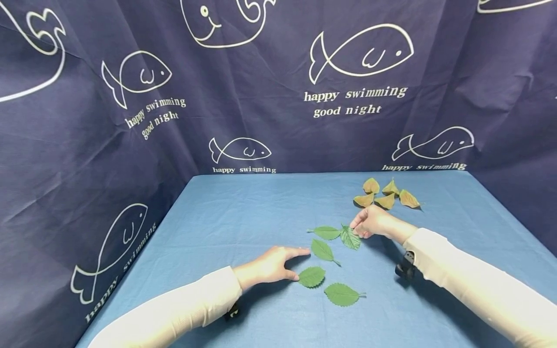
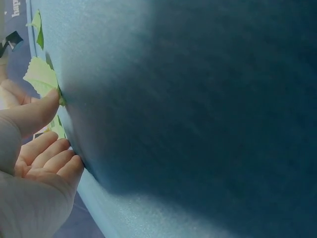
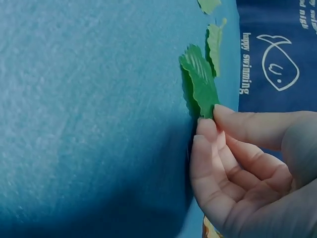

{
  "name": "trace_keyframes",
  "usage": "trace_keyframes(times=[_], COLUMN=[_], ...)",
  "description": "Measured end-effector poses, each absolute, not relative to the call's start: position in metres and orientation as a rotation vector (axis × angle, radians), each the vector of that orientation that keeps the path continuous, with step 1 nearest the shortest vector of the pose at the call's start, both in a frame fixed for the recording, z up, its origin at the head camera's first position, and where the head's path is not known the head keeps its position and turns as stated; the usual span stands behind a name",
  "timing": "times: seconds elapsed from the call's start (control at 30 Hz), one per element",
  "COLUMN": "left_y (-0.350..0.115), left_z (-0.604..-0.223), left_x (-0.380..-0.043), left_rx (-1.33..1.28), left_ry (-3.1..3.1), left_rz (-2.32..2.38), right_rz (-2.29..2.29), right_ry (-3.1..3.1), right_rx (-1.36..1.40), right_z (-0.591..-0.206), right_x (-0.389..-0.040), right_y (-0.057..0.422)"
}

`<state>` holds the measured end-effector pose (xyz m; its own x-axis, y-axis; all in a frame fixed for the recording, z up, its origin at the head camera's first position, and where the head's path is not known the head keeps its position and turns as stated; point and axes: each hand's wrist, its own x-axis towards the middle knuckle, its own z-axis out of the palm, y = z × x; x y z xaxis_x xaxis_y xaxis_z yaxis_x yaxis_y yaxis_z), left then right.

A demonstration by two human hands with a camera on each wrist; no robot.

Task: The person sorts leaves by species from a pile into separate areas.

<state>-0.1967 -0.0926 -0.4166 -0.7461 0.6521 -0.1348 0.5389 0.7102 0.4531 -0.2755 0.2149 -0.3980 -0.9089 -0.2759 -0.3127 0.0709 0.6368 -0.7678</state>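
My right hand (image 1: 371, 222) pinches the edge of a green leaf (image 1: 350, 238) between thumb and fingertips. In the right wrist view that leaf (image 3: 200, 79) extends out from the fingertips, close over the blue cloth. My left hand (image 1: 271, 265) rests low over the cloth with its fingers extended. Its thumb tip is right at the edge of a toothed green leaf (image 1: 312, 277), and its forefinger points at another green leaf (image 1: 322, 250). A third leaf (image 1: 327, 233) lies beside the pinched one. Nearest the front is a broad green leaf (image 1: 344, 294) with its stem to the right.
Several yellowish-brown leaves (image 1: 385, 195) lie grouped toward the back right of the blue-covered table (image 1: 243, 208). A dark blue curtain (image 1: 278, 106) with white fish drawings stands behind and along the sides. Dark wrist devices (image 1: 405, 266) hang beneath the sleeves.
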Motion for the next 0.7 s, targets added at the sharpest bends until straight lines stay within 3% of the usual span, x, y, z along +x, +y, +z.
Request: trace_keyframes(times=[0.7], left_y=[-0.093], left_z=[-0.414], left_x=[-0.197], left_rx=[0.987], left_ry=[2.633], left_rz=[0.546], right_rz=[-1.334], right_ry=[2.26], right_rx=[-0.2], right_z=[-0.393], right_x=[-0.305], right_y=[0.218])
